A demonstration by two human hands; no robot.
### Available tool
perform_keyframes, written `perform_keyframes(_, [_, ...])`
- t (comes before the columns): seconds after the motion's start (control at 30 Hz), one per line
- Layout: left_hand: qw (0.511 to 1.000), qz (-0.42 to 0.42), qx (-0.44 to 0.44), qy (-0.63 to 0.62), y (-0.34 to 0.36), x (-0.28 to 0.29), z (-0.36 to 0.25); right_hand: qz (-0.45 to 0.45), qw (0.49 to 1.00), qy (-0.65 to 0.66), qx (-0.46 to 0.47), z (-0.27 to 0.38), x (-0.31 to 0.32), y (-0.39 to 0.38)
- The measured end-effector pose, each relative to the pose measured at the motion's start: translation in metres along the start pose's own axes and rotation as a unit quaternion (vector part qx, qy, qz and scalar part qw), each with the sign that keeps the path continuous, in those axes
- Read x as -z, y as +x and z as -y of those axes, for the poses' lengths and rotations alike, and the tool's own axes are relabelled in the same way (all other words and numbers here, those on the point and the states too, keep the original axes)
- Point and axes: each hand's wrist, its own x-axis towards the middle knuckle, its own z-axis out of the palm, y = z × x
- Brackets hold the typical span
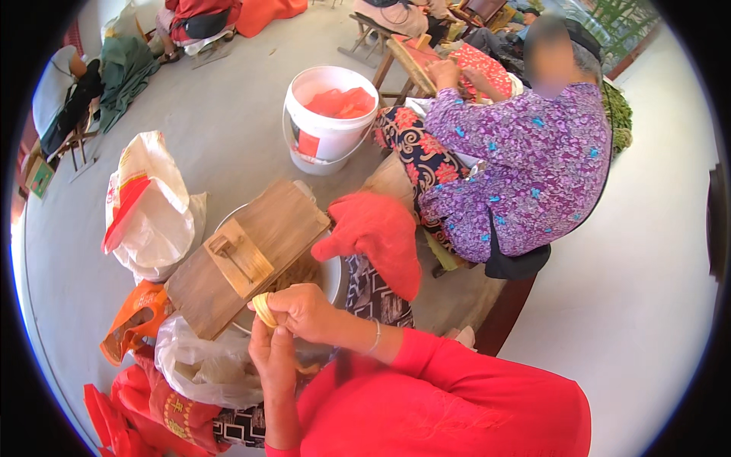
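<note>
A small pale-yellow loop of thin strips (263,311) is held up between my hands, near the close end of a wooden board (301,217). My right hand (306,311), with a bracelet at its wrist, pinches the loop from the right. From below, my left hand (274,356) has its fingertips closed on the lower side of the same loop. The board lies across a metal basin (333,283) that holds brownish material. Fixed or resting on the board is a smaller wooden block (247,268) with a thin metal piece.
A white woven sack (156,221) and an orange bag (133,324) stand left of the board. A clear plastic bag (199,365) lies near my left arm. Red cloth (377,236) covers my knee. Beyond is a white bucket (327,145); a person in purple (525,167) sits right.
</note>
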Motion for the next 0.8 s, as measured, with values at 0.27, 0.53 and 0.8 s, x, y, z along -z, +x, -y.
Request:
perform_keyframes(0.27, [0.964, 0.014, 0.000, 0.265, -0.002, 0.023, 0.024, -0.001, 0.963, -0.245, 0.112, -0.006, 0.016, -0.004])
perform_keyframes(0.53, [0.824, -0.032, -0.269, 0.498, -0.004, 0.018, 0.021, 0.162, 0.910, 0.224, -0.309, -0.047, 0.003, -0.040])
perform_keyframes(0.8, [0.882, -0.051, -0.259, 0.389, -0.005, 0.021, 0.023, 0.102, 0.724, 0.517, -0.445, -0.040, -0.005, -0.033])
